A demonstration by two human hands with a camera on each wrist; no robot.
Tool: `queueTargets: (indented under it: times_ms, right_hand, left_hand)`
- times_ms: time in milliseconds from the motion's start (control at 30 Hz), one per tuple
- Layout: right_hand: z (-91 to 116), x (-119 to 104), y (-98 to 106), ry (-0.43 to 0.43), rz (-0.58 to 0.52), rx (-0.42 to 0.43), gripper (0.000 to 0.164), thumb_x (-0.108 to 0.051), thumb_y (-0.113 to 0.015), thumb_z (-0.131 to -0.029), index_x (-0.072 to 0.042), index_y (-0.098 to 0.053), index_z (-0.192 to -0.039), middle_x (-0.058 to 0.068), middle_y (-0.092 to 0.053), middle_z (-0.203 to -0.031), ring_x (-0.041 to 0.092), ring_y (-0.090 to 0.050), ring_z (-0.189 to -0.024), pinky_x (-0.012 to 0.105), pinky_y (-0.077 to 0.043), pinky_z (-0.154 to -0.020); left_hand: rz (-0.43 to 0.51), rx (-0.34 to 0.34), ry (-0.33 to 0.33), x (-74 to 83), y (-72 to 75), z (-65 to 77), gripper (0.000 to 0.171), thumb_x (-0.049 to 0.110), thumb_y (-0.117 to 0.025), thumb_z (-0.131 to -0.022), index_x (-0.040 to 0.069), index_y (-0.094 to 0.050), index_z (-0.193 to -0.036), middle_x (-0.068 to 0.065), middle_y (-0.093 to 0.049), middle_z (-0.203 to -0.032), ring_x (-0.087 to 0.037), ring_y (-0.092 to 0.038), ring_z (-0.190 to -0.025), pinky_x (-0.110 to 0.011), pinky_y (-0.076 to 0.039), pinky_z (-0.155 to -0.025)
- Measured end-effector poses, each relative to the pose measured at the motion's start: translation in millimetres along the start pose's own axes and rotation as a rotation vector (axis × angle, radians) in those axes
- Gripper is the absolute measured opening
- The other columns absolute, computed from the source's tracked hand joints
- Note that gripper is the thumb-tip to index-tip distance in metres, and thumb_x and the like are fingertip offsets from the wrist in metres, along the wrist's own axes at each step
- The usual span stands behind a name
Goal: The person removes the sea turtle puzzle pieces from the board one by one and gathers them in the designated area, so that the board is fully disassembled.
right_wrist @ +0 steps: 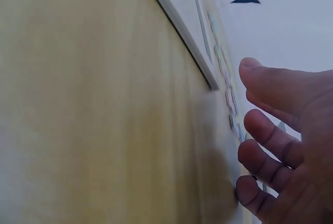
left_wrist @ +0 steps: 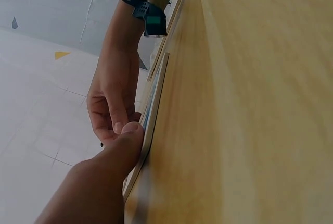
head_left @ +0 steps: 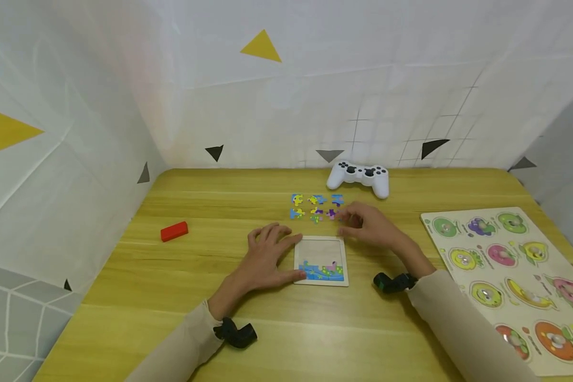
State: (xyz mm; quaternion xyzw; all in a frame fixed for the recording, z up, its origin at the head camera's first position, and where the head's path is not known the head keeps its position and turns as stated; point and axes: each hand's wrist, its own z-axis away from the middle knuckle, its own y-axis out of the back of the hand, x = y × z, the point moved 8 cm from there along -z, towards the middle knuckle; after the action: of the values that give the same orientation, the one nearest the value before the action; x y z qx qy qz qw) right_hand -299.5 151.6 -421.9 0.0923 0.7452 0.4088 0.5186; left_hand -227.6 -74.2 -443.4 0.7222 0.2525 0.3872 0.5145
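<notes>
A small square puzzle tray [head_left: 321, 284] with a pale rim lies on the table, its lower part filled with blue, green and pink pieces. At its left side is my left hand [head_left: 267, 260], thumb resting on the rim and index fingertip touching the upper left corner. Loose jigsaw pieces [head_left: 297, 200] lie in two rows behind the tray. My right hand [head_left: 370, 227] is by the right end of these rows, fingers loosely bent. In the right wrist view a gap shows between thumb [right_wrist: 276, 86] and fingers, with nothing held there.
A white game controller [head_left: 360, 176] lies at the table's back. A big fruit puzzle board [head_left: 494, 268] covers the right side, beside my right forearm. Over on the left lies a red block [head_left: 174, 231]. White cloth walls border the wooden table [head_left: 196, 196].
</notes>
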Motion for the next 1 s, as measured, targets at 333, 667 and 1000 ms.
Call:
queueTargets:
  times_ms: [333, 667, 1000]
  right_hand:
    - [15, -20, -18, 0.041, -0.015, -0.057, 0.028, -0.021, -0.081, -0.088, -0.012, -0.073, -0.112, 0.003, -0.065, -0.097, 0.018, -0.056, -0.085, 0.029, -0.049, -0.076]
    - [22, -40, -26, 0.043, -0.004, -0.13, 0.031, -0.026, -0.081, -0.089, -0.014, -0.073, -0.116, 0.001, -0.069, -0.108, 0.019, -0.055, -0.092, 0.034, -0.048, -0.08]
    - [25, -58, -43, 0.128, 0.009, -0.212, 0.03, -0.029, -0.083, -0.086, -0.019, -0.075, -0.113, -0.001, -0.068, -0.107, 0.019, -0.054, -0.097, 0.035, -0.045, -0.086]
  left_hand:
    - [-0.004, -0.028, 0.023, -2.3, -1.9, 0.8, 0.085, 0.076, -0.063, -0.082, 0.032, -0.046, -0.152, -0.001, -0.043, -0.153, -0.03, -0.027, -0.15, -0.062, -0.02, -0.113]
    - [0.011, -0.036, 0.028, -1.3, -1.0, 0.9, 0.086, 0.078, -0.065, -0.079, 0.032, -0.048, -0.15, 0.0, -0.042, -0.153, -0.029, -0.027, -0.15, -0.061, -0.019, -0.113]
    - [0.021, -0.048, 0.008, -0.3, 0.6, 1.1, 0.086, 0.077, -0.066, -0.078, 0.031, -0.048, -0.149, -0.002, -0.04, -0.154, -0.032, -0.027, -0.151, -0.061, -0.018, -0.113]
